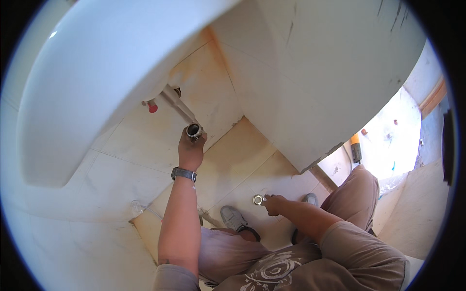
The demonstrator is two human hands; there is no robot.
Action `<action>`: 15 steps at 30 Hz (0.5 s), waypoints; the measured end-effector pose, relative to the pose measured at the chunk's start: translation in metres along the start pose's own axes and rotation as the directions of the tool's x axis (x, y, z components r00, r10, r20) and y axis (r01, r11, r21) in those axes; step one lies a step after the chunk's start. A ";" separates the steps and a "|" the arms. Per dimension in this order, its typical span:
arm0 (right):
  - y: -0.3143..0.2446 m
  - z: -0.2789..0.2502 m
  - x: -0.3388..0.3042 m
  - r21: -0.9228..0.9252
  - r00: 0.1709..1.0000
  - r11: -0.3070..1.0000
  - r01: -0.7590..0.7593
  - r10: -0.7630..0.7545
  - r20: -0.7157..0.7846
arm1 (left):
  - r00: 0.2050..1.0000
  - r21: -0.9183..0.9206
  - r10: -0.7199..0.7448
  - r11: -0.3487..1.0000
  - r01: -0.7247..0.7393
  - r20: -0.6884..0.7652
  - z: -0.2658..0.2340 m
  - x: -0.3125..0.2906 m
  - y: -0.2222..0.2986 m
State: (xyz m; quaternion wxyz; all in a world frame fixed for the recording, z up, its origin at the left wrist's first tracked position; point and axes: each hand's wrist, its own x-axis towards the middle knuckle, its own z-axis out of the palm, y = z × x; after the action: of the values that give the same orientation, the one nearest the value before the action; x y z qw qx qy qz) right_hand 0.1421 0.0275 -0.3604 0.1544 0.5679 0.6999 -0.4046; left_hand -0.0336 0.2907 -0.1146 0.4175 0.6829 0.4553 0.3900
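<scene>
1. Chrome and white porcelain fill the head view, seen from above by a person crouched under a white washbasin (97,82) fixed to a pale tiled wall (228,63).

2. A chrome drain pipe (182,109) slants down from the underside of the basin. The left hand (191,148) is raised and closed around the pipe's lower open end (194,130), fingers wrapped just below the rim. A dark wristwatch (183,173) sits on that wrist.

3. The right hand (273,203) is low, near the tiled floor (247,155), fingertips pinched on a small metal ring nut (257,199) that rests at or just above the tile; whether it touches the floor cannot be told.

4. Judgement: the pipe end should be held steady and square while the nut is brought up, so the threads meet straight and do not cross. The nut is small and smooth, so it could slip from a pinch.

5. Around: a red cap (152,107) on a wall fitting beside the pipe, a grey shoe (233,217) under the bent knees, and an orange-handled tool (356,148) lying well apart by a bright doorway on the right.

6. In the way: the basin bowl overhangs closely, leaving little room for the raised arm, and the knees crowd the floor space.
</scene>
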 end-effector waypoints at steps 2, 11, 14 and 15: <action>-0.002 0.012 0.002 -0.064 0.995 0.995 0.073 -0.077 -0.060 | 1.000 -0.034 0.018 0.999 -0.018 0.005 0.003 0.001 0.000; 0.008 0.085 0.027 -0.128 0.974 0.989 0.080 -0.105 -0.202 | 0.999 -0.043 -0.040 0.998 0.040 -0.011 0.007 -0.001 0.007; 0.022 0.100 0.034 -0.176 0.975 0.984 -0.027 -0.013 -0.221 | 0.995 -0.139 -0.091 0.986 0.094 0.026 0.006 -0.007 0.015; 0.023 0.101 0.041 -0.150 0.979 0.988 -0.033 0.002 -0.203 | 0.991 -0.162 -0.128 0.978 0.133 0.037 0.007 -0.010 0.019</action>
State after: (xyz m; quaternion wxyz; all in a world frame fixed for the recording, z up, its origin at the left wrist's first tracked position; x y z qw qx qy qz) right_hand 0.1267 -0.0192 -0.4598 0.1292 0.5989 0.7358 -0.2884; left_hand -0.0247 0.2753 -0.1012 0.5031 0.6199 0.4598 0.3887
